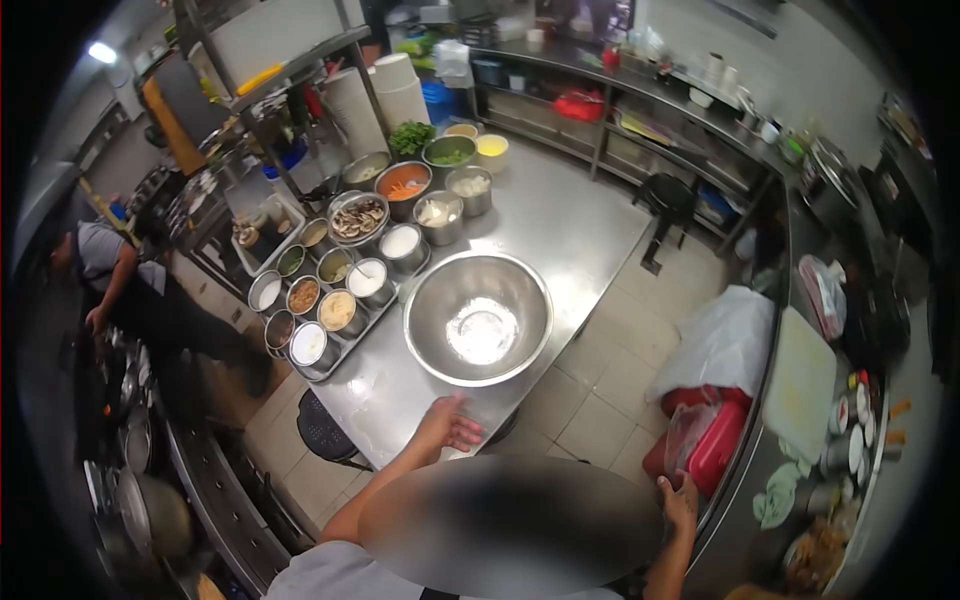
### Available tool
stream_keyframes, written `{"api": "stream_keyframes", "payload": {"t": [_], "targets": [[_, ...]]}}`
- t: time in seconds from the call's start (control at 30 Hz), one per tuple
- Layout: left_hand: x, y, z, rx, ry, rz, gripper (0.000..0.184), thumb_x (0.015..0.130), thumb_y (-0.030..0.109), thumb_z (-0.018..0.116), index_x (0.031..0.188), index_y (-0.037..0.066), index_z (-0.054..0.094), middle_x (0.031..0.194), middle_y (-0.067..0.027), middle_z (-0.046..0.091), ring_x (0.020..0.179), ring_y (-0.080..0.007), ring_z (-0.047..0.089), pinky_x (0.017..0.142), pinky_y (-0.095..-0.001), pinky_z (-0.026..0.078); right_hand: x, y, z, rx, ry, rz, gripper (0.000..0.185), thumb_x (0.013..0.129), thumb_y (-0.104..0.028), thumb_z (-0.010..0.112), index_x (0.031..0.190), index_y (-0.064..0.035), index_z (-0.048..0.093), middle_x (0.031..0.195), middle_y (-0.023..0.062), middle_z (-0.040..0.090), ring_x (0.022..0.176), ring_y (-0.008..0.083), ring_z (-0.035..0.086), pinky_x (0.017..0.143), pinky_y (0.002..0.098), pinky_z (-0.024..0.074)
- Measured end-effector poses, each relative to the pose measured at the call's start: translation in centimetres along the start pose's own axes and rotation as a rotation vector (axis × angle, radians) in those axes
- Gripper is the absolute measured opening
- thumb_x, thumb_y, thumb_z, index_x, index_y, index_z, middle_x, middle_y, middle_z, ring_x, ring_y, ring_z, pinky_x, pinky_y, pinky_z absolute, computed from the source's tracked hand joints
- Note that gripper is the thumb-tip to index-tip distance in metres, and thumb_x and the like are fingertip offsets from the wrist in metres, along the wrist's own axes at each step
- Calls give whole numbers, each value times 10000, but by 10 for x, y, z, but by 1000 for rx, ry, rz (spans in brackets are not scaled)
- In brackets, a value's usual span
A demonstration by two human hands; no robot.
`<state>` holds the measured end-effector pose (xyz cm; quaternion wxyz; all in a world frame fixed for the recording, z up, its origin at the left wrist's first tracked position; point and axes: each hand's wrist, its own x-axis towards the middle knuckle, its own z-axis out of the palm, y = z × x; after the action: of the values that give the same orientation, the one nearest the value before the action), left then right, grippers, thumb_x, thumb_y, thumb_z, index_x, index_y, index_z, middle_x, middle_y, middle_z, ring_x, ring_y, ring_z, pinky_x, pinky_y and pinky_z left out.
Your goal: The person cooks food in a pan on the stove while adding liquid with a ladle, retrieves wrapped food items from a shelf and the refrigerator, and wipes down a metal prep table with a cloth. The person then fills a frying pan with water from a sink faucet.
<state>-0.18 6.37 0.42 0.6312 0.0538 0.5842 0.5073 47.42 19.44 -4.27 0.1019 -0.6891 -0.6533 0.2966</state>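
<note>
A large steel mixing bowl stands on the metal table, and its inside looks bare. My left hand hovers by the table's near edge, just below the bowl's rim. Its fingers are loosely spread with nothing in them. Off to the right, my right hand is beside a red container and holds nothing that I can see; its fingers look apart. Left of the bowl are several metal pots of ingredients, among them sliced mushrooms, shredded carrot and a white substance.
A tray carries several of the pots. On the right, a counter bears a white cutting board and a green cloth. A black stool stands beyond the table. At the far left another person works by a stove.
</note>
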Motion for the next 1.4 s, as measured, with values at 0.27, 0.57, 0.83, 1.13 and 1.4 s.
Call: {"api": "stream_keyframes", "payload": {"t": [0.27,0.57,0.83,1.13,1.4], "targets": [[69,5,35,-344,266,332,427,868,237,513,1146,-78,436,972,-218,617,760,-327,676,536,-392,582,108,1,-17,61,-212,-287,558,780,-306,712,1185,41,545,980,187,636,925,281,618,825,361,481],[14,-29,-14,-442,710,525,168,775,129,539,881,1,560,799,-103,592,701,-241,633,535,-385,543,164,-19,-48,188,-86,-306,412,798,-203,698,1122,21,578,1047,173,623,952,287,606,854,366,474],[-137,-95,-87,-406,918,639,116,710,65,569,814,13,562,752,-48,552,729,-176,569,700,-313,484,142,-277,35,266,-395,-1149,217,805,-133,680,999,-40,651,1078,146,627,1027,314,582,880,370,465],[-233,-229,-78,-723,1253,674,324,681,39,527,1002,4,530,897,-73,554,848,-207,557,777,-349,492,116,-507,258,-54,-131,-1452,369,792,-197,680,1137,-96,603,1245,120,559,1158,331,495,977,439,394],[-248,-244,-14,-842,1528,726,235,686,66,537,917,29,520,879,-62,533,833,-194,523,741,-322,449,-45,-443,346,68,-756,-1660,498,821,-417,651,1198,-99,584,1326,185,488,1283,397,386,1062,531,268]]}}
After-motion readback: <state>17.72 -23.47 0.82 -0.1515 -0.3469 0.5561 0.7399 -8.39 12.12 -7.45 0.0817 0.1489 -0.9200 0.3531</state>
